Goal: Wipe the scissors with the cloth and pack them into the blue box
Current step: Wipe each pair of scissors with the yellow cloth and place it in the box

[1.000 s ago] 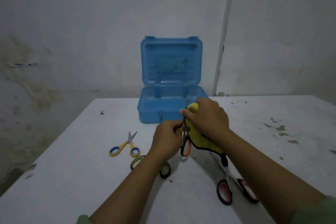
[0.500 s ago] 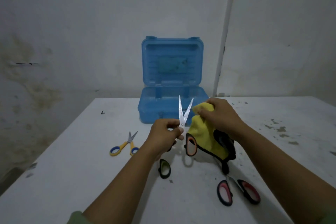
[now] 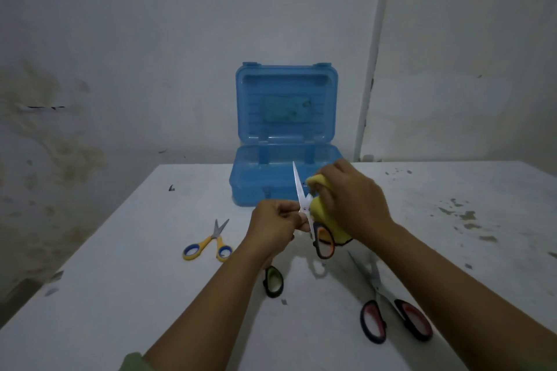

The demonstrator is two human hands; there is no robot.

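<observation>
My left hand [image 3: 275, 220] pinches a pair of orange-handled scissors [image 3: 301, 190] near the pivot, blades spread and pointing up. One orange handle loop [image 3: 324, 242] hangs below. My right hand [image 3: 354, 200] grips a yellow cloth [image 3: 319, 208] wrapped over the right blade, which is hidden. The blue box [image 3: 271, 187] stands open behind my hands, lid upright. Yellow-handled scissors [image 3: 211, 242] lie on the table to the left. Red-handled scissors [image 3: 388, 307] lie at the right front. A green-lined black handle loop [image 3: 273, 281] shows beneath my left wrist.
The white table [image 3: 150, 295] has dark stains [image 3: 465, 215] on its right side and a small dark speck [image 3: 171, 188] at the back left. A stained wall stands behind the table, with a vertical pipe [image 3: 369, 69] to the right of the box.
My right hand has brought the cloth down over the right blade, covering it. The scissors have tilted slightly; my left hand keeps its pinch near the pivot.
</observation>
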